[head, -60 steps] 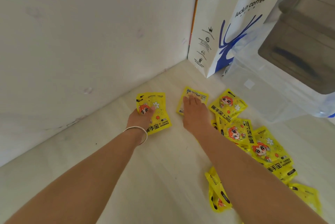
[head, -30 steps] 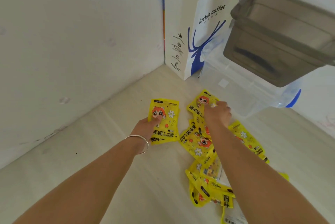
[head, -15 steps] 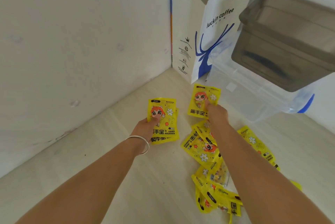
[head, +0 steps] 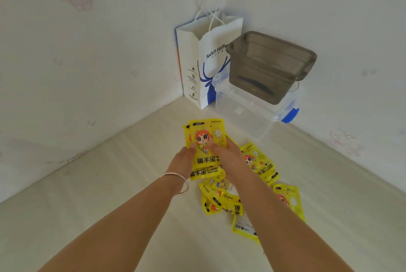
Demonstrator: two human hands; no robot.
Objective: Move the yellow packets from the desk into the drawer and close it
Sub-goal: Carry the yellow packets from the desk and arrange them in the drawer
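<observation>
Since half a second ago the right hand (head: pixel 228 157) has carried its single packet across onto the stack of yellow packets (head: pixel 206 144) held by the left hand (head: pixel 183 160). Both grips now pinch that stack, raised above the desk (head: pixel 109 183). Its glossy top face shows a red-haired cartoon figure. Loose packets (head: pixel 259 161) lie scattered beside and beneath the right forearm.
</observation>
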